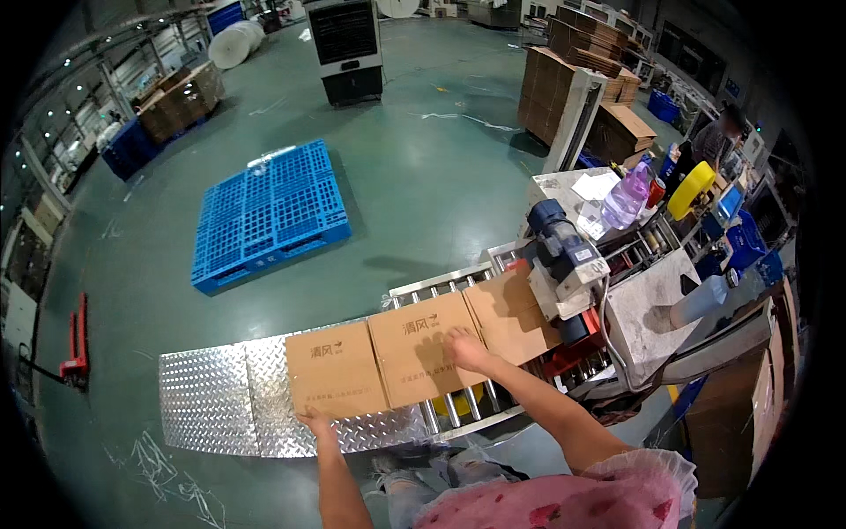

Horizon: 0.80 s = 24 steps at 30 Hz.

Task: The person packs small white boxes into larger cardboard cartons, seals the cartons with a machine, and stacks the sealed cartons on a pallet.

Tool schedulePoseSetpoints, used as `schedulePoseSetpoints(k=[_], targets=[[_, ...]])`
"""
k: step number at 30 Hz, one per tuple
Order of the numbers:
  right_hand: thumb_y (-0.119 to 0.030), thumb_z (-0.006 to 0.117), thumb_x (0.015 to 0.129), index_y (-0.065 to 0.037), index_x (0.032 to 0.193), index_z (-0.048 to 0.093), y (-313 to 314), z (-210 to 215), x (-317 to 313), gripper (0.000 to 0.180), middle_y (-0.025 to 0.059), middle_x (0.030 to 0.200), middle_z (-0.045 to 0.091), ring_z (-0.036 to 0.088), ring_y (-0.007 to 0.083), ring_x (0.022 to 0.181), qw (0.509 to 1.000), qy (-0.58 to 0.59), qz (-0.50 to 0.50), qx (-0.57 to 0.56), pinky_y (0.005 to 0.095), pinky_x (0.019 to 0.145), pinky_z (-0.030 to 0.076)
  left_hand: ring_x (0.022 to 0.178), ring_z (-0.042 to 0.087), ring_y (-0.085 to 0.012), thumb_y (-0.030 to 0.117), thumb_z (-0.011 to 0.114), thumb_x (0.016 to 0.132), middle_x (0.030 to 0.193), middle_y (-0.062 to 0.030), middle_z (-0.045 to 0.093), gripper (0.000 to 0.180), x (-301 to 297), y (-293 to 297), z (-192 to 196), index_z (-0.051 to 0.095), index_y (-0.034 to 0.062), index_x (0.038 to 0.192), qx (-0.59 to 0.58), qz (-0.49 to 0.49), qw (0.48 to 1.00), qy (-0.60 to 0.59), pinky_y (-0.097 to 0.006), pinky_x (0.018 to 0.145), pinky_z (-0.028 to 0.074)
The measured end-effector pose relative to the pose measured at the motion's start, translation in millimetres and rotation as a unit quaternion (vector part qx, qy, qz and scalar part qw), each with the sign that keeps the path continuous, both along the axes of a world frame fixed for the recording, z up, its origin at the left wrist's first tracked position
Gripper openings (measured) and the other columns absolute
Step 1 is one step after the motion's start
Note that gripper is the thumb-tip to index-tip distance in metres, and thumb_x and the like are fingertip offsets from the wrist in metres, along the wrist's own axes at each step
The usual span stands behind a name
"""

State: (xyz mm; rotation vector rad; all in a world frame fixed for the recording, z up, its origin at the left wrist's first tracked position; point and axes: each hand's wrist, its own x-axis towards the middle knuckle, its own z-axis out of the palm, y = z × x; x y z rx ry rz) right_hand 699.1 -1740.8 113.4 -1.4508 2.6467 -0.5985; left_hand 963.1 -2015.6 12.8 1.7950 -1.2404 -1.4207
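Observation:
Three closed brown cardboard boxes stand edge to edge in a row. The left box point(331, 370) sits on a silver checker-plate table point(207, 397), the middle box point(414, 331) lies partly over the rollers, and the right box point(511, 313) is partly under a machine head. At the near left corner of the left box, my left hand point(315, 420) grips its edge, its underside fingers hidden. My right hand point(464, 351) rests on top of the middle box near its right edge, fingers loosely spread and holding nothing.
A roller conveyor point(458, 406) runs right beneath a sealing machine with a dark motor point(557, 231). Beyond the table lies a blue plastic pallet point(273, 212). A red pallet jack point(77, 344) stands at left, an air cooler point(348, 48) far ahead. Another person point(712, 141) is far right.

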Motion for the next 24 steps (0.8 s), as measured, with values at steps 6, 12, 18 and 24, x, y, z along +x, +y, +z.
schedulePoseSetpoints(k=[6, 12, 18, 24], targets=[[-0.022, 0.044, 0.077, -0.002, 0.084, 0.055, -123.0, -0.9, -35.4, 0.024, 0.0171, 0.093, 0.051, 0.049, 0.0305, 0.088, 0.993, 0.001, -0.011, 0.119, 0.0381, 0.079, 0.037, 0.099, 0.046, -0.0384, 0.031, 0.039, 0.084, 0.112, -0.0231, 0.043, 0.054, -32.6, -47.4, 19.9, 0.017, 0.0099, 0.129, -0.070, 0.058, 0.953, -0.290, -0.048, 0.079, 0.040], [-0.028, 0.040, 0.080, -0.006, 0.063, 0.057, -215.8, -27.2, 16.2, 0.033, 0.0125, 0.071, 0.056, 0.052, 0.0269, 0.073, 0.991, 0.033, -0.014, 0.125, 0.0363, 0.064, 0.041, 0.081, 0.053, -0.0381, 0.035, 0.030, 0.086, 0.097, -0.0185, 0.055, 0.043, -14.8, -193.0, 21.7, 0.043, 0.0023, 0.111, -0.256, -0.142, 0.907, -0.302, -0.043, 0.071, 0.041], [-0.026, 0.054, 0.060, -0.007, 0.056, 0.059, -242.9, -53.5, 159.6, 0.020, 0.0112, 0.058, 0.054, 0.054, 0.0278, 0.062, 0.951, -0.107, 0.266, 0.113, 0.0373, 0.051, 0.044, 0.070, 0.052, -0.0399, 0.034, 0.033, 0.084, 0.072, -0.0218, 0.055, 0.035, -43.6, -239.8, 59.7, 0.052, 0.0041, 0.079, -0.270, -0.363, 0.838, -0.304, -0.046, 0.061, 0.040], [-0.017, 0.052, 0.067, -0.001, 0.062, 0.053, -192.3, -38.0, 213.3, 0.017, 0.0115, 0.072, 0.054, 0.049, 0.0289, 0.073, 0.885, -0.228, 0.406, -0.024, 0.0385, 0.070, 0.041, 0.067, 0.052, -0.0397, 0.031, 0.031, 0.085, 0.070, -0.0214, 0.055, 0.033, 3.7, -226.0, 24.7, 0.050, 0.0051, 0.080, -0.269, -0.326, 0.841, -0.338, -0.046, 0.058, 0.039]])
